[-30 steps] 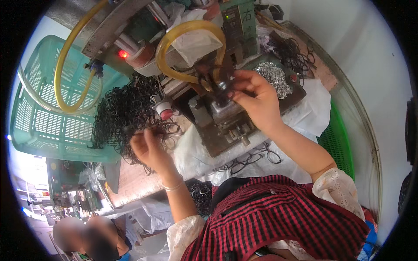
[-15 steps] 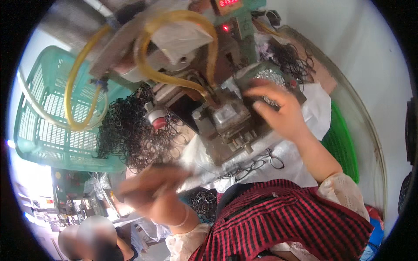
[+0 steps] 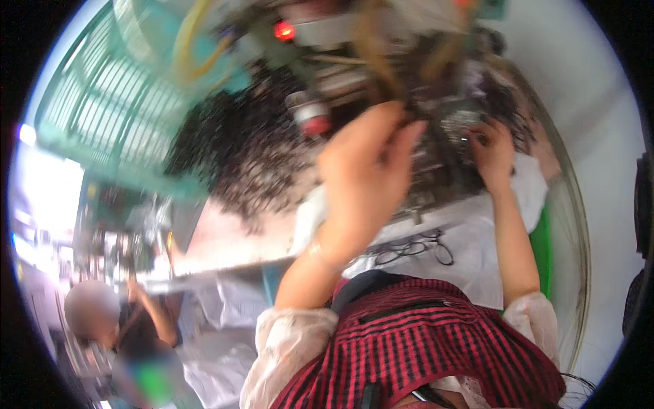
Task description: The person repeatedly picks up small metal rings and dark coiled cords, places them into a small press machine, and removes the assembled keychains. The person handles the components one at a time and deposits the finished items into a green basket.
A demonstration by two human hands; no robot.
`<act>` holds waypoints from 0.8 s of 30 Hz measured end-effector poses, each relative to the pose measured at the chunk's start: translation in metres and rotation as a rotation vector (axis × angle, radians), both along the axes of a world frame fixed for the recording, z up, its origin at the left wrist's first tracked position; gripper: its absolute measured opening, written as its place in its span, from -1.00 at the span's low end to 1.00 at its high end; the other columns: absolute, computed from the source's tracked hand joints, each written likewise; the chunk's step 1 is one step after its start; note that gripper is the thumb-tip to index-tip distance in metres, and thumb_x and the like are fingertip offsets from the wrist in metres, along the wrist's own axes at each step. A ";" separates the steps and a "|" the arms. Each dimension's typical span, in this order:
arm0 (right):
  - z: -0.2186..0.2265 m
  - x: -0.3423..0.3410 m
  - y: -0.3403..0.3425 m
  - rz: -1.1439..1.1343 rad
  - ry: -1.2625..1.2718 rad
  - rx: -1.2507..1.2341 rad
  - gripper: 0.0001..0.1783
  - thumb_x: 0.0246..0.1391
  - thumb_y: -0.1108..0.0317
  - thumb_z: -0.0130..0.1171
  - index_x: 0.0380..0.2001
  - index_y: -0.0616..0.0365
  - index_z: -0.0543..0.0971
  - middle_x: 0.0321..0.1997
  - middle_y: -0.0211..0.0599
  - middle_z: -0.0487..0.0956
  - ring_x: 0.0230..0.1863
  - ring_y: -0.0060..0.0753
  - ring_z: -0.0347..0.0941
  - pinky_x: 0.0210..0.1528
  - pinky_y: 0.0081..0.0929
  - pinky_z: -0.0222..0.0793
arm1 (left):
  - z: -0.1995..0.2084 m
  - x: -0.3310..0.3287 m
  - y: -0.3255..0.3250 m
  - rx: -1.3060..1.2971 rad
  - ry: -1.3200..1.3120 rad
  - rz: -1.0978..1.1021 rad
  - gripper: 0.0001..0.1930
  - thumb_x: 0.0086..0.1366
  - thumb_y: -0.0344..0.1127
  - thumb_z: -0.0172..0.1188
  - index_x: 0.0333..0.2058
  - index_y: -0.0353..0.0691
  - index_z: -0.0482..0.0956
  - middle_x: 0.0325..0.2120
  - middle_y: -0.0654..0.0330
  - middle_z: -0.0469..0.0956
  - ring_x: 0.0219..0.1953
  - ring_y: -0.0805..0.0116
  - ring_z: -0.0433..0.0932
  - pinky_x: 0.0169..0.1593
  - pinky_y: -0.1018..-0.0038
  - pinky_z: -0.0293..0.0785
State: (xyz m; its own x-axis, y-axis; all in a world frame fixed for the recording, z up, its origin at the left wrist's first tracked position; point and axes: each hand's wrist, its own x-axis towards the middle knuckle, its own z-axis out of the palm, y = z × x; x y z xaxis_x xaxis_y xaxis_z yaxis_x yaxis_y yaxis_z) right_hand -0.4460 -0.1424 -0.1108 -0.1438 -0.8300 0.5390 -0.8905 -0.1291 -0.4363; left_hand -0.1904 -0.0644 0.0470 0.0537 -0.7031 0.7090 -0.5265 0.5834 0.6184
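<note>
Clearly, with twelve at the top of the view, the left hand (image 3: 368, 170) is raised just off centre toward one o'clock, back of the hand showing, its bent fingers and thumb pointing up toward one o'clock. Blur hides the fingertips, so I cannot tell whether they hold anything. Its forearm climbs from seven o'clock, a thin bracelet (image 3: 313, 251) round the wrist. The right hand (image 3: 493, 151) is at two o'clock, wrist nearly straight above a forearm rising from four o'clock; its fingers curl toward ten, at the heap of small silvery metal pieces (image 3: 458, 125). Whether it pinches one cannot be told. Between the hands lies the dark machine base (image 3: 428, 183), partly behind the left hand. A red push button (image 3: 315, 127) stands near twelve, just beside the left hand, and a red light (image 3: 284, 31) glows above it. At ten o'clock a tangled pile of black eyeglass-frame parts (image 3: 228, 140) spreads on the bench (image 3: 235, 240) before a teal plastic basket (image 3: 95, 116). Several dark eyeglass frames (image 3: 414, 251) lie at four o'clock on white sheeting (image 3: 480, 269), below the machine base.
</note>
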 end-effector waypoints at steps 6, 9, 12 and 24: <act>0.003 0.010 0.005 0.119 0.288 -0.075 -0.67 0.01 0.31 0.32 -0.14 0.16 0.61 0.18 0.05 0.44 0.25 0.13 0.30 0.22 -0.07 0.30 | -0.005 0.007 0.002 -0.121 -0.012 -0.041 -0.82 0.13 -0.48 0.37 -0.29 -0.33 0.58 -0.43 0.07 0.60 -0.45 0.26 0.62 -0.37 0.45 0.56; -0.002 0.009 0.001 0.134 0.236 -0.105 -0.75 0.00 0.34 0.30 -0.21 0.14 0.63 0.01 -0.03 0.54 0.07 0.09 0.43 0.08 -0.12 0.40 | -0.025 0.014 0.025 -0.062 0.050 -0.075 -0.71 0.11 -0.51 0.37 -0.17 -0.32 0.57 -0.20 0.06 0.63 -0.20 0.24 0.64 -0.18 0.45 0.57; 0.001 0.009 0.006 0.136 0.225 -0.173 -0.80 -0.01 0.35 0.30 -0.26 0.11 0.65 -0.16 -0.12 0.59 -0.10 0.03 0.50 -0.05 -0.15 0.44 | -0.043 0.077 0.059 -0.242 -0.208 0.292 -0.63 0.10 -0.64 0.32 -0.09 -0.33 0.52 -0.09 0.00 0.60 -0.02 0.06 0.57 0.11 0.26 0.45; 0.007 0.016 0.002 -0.005 -0.012 -0.038 -0.82 0.00 0.36 0.26 -0.27 0.07 0.66 -0.20 -0.09 0.63 -0.15 0.06 0.53 -0.10 -0.14 0.45 | -0.137 0.245 -0.015 1.095 -0.354 0.604 -0.55 0.17 -0.07 0.33 -0.14 -0.37 0.65 -0.41 -0.03 0.67 -0.38 0.32 0.67 -0.30 0.38 0.52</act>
State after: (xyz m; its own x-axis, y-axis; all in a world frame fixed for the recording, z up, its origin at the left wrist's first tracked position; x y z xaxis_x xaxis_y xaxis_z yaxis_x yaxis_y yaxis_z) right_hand -0.4299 -0.1408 -0.1042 -0.1545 -0.8082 0.5683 -0.8857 -0.1416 -0.4421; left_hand 0.0547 -0.0789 -0.0903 0.4923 -0.8529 -0.1740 -0.7588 -0.5185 0.3942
